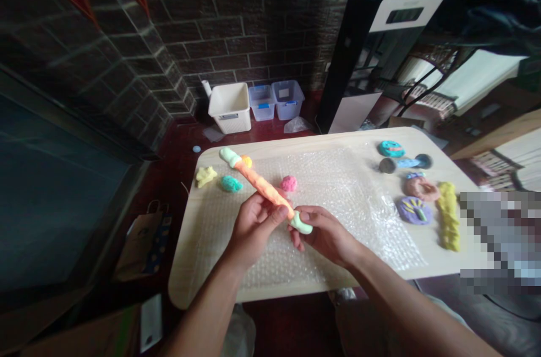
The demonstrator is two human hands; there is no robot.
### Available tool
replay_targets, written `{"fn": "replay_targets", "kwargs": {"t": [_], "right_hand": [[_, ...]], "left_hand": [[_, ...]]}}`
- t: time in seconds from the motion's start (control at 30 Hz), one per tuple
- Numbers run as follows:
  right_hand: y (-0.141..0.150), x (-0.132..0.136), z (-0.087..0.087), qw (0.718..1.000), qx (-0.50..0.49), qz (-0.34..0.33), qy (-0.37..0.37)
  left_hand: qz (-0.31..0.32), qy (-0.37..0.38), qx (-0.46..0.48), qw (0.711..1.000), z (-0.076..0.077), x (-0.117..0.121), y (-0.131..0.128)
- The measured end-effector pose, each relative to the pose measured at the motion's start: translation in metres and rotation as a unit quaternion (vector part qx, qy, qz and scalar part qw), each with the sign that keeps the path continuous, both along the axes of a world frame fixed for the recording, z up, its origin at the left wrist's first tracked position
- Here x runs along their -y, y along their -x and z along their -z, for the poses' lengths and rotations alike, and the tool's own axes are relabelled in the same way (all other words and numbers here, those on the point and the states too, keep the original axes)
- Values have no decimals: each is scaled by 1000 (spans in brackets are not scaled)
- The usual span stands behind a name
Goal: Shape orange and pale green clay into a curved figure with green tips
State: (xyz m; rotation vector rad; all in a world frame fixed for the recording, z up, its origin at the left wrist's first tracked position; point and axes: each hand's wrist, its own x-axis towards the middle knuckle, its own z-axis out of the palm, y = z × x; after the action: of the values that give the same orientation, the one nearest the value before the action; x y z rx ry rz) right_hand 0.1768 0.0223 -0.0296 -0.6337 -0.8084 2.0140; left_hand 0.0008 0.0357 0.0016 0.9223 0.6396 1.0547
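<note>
Left hand [258,224] grips the orange rod [261,183], right hand [329,233] pinches its near green tip [302,224]; I see its long axis slanting far-left above the desk [181,273].

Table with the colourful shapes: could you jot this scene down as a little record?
Held: orange rod with pale green ends
Left hand: grips the orange rod
Right hand: grips the nearer green end
Table, left: yellow star, teal lump
Table, middle: pink ball on bubble wrap
Table, right: yellow twisted strip, purple disc, dumbbell shape
Beyond table: white basket, two translucent bins
</note>
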Motion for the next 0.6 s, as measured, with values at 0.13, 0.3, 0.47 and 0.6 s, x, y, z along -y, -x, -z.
{"fn": "replay_targets", "kwargs": {"t": [0.13, 0.3, 0.47, 0.6], "right_hand": [[0, -1, -2, 1000, -3, 14, 5], [1, -1, -1, 999, 10, 33, 5], [0, -2, 0, 999, 14, 47, 1], [-2, -2, -1, 999, 23, 45, -1]], "left_hand": [[-47, -13, -32, 998, 6, -2, 4], [-53, -14, -60, 997, 10, -4, 6], [-69, -15, -76, 995, 10, -4, 5], [-65, -21, -78, 995, 12, -4, 5]]}}
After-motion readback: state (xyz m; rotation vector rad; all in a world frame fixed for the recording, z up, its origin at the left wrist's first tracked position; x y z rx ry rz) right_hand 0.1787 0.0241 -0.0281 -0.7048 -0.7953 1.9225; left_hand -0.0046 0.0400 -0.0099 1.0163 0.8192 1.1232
